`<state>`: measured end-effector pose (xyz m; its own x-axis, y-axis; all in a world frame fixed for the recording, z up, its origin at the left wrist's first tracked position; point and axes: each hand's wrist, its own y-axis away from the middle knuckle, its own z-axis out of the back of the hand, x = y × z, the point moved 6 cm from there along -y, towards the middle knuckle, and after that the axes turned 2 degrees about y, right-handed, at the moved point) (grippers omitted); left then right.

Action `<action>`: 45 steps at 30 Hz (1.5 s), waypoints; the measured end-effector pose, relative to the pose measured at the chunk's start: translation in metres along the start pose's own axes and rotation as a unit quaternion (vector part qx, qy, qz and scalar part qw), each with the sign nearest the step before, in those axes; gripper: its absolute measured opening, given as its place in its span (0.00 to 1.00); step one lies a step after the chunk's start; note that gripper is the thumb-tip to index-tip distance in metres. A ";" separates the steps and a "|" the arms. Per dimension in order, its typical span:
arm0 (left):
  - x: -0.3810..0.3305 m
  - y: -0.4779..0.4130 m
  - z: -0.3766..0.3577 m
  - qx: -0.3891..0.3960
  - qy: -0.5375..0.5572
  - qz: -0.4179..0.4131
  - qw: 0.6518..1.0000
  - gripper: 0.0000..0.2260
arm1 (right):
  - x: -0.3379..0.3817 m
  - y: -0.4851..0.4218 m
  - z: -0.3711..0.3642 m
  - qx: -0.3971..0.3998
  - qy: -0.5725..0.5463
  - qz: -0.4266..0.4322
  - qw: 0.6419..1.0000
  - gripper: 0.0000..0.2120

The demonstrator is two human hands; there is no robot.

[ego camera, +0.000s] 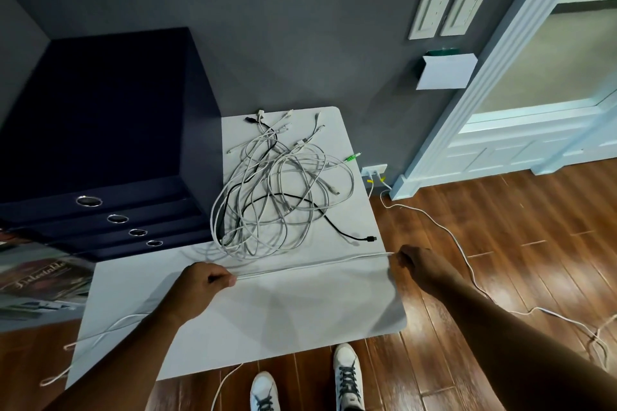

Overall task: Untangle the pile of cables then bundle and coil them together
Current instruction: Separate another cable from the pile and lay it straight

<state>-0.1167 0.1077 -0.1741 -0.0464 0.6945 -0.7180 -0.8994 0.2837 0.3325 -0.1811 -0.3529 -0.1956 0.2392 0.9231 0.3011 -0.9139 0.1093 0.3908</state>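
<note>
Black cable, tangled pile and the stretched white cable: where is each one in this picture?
black cable (371,238), head view, on the plug at its free end.
tangled pile (277,197), head view, on the middle of the loops.
stretched white cable (314,265), head view, on the middle of the taut span.

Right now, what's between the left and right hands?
Head view: a white cable, stretched straight from left hand to right hand over the table. The tangled pile lies beyond it.

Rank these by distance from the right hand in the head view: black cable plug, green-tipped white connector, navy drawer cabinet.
1. Black cable plug, on the white table just left of the right hand.
2. Green-tipped white connector, at the table's far right edge.
3. Navy drawer cabinet, far left, beside the table.
</note>
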 end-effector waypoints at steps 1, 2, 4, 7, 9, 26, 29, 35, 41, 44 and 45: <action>-0.001 0.000 0.000 0.000 0.001 -0.002 1.000 0.10 | -0.001 0.002 0.000 0.000 0.009 -0.011 1.000 0.09; -0.002 0.001 0.000 -0.001 0.003 -0.004 1.000 0.10 | -0.001 0.003 0.001 -0.004 0.019 -0.019 1.000 0.09; -0.003 0.000 -0.002 0.003 0.010 -0.004 1.000 0.08 | -0.004 0.003 0.000 0.000 0.039 -0.028 0.999 0.09; -0.008 0.000 -0.009 0.018 0.014 0.000 1.000 0.05 | -0.014 -0.002 -0.013 0.058 0.023 -0.062 0.996 0.08; -0.014 0.000 -0.015 0.023 0.020 -0.006 1.000 0.05 | -0.019 0.000 -0.015 0.054 0.006 -0.094 0.994 0.09; -0.072 0.001 -0.055 0.010 0.005 -0.066 0.998 0.04 | 0.219 0.039 -0.020 -0.081 0.015 0.302 0.950 0.18; -0.071 0.004 -0.057 0.029 -0.011 -0.077 0.997 0.07 | 0.216 0.028 -0.042 -0.027 0.083 0.276 0.957 0.28; -0.050 0.017 -0.040 0.032 0.001 -0.074 0.997 0.09 | 0.200 0.020 -0.040 0.003 0.085 0.275 0.958 0.30; -0.023 0.028 -0.010 -0.005 -0.055 -0.062 0.997 0.11 | 0.182 0.017 -0.029 -0.030 0.064 0.249 0.966 0.21; -0.014 0.032 -0.003 -0.033 -0.063 -0.065 0.995 0.12 | 0.182 0.019 -0.024 -0.085 0.115 0.253 0.957 0.20; -0.014 0.033 -0.003 -0.039 -0.063 -0.071 0.995 0.11 | 0.187 0.021 -0.022 -0.111 0.145 0.259 0.949 0.18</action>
<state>-0.1469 0.1054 -0.1546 0.1340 0.7294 -0.6709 -0.9240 0.3366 0.1813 -0.1625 -0.1699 -0.1507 -0.3309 0.9334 0.1388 -0.9387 -0.3406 0.0533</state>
